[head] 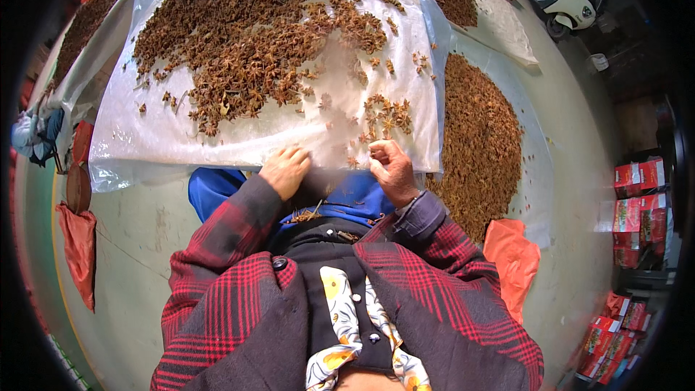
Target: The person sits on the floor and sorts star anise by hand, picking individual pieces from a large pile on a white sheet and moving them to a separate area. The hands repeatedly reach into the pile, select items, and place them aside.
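Note:
A wide heap of dried star anise point(239, 43) lies on a table covered with a whitish plastic sheet point(146, 141). My left hand point(286, 169) rests at the sheet's near edge, its fingers loosely bent, and I cannot tell whether anything is beneath them. My right hand point(392, 168) is at the same edge further right, thumb and forefinger brought together; whether a piece is pinched between them is unclear. Just beyond it sits a small group of star anise point(388, 114), with a single star point(353, 162) to its left. A blurred, hazy patch covers the sheet between the hands.
Right of the table a large brown heap point(478, 146) is spread on sheeting on the floor, beside an orange bag point(511, 266). Another orange bag point(79, 255) lies at left. Red boxes point(639, 212) stand far right; a scooter point(567, 8) is at upper right.

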The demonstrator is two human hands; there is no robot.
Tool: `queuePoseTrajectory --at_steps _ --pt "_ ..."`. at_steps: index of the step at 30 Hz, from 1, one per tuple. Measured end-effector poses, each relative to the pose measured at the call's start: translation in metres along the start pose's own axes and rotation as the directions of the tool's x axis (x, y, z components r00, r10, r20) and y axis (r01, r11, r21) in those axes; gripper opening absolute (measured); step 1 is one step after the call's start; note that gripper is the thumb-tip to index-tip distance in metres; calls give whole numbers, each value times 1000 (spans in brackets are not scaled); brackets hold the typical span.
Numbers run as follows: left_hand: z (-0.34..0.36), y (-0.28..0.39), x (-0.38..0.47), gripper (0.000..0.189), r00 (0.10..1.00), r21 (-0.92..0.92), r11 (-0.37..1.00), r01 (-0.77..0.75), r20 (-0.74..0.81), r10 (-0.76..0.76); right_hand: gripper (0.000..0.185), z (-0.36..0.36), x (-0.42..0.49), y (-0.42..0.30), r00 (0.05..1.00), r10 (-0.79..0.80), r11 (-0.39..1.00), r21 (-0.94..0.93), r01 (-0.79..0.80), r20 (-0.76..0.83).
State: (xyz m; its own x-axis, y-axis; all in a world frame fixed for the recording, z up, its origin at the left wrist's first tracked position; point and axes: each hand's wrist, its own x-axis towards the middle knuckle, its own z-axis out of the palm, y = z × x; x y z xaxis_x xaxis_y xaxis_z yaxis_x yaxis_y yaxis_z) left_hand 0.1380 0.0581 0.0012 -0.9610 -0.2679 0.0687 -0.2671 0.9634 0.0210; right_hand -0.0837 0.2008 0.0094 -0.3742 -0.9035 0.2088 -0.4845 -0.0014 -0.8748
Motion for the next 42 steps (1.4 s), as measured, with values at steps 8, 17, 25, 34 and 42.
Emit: queuePoseTrajectory --at_steps 8,17,25,34,42 --pt "-23 12 -57 17 977 -224 963 152 -115 -181 42 82 48 6 881 -412 579 -679 452 235" --pt "-22 15 -32 15 990 -286 956 70 -96 -101 40 15 110 70 958 -164 434 -855 284 234" --pt "-6 -34 155 12 911 -450 863 230 -213 -354 41 -109 118 122 995 83 329 -941 -85 -61" --pt "23 -40 205 16 834 -326 818 474 -133 -536 46 -37 117 88 980 187 980 80 -181 -72" --pt "4 -12 135 10 890 -725 668 169 -180 -420 28 16 109 39 876 310 393 789 -472 369"
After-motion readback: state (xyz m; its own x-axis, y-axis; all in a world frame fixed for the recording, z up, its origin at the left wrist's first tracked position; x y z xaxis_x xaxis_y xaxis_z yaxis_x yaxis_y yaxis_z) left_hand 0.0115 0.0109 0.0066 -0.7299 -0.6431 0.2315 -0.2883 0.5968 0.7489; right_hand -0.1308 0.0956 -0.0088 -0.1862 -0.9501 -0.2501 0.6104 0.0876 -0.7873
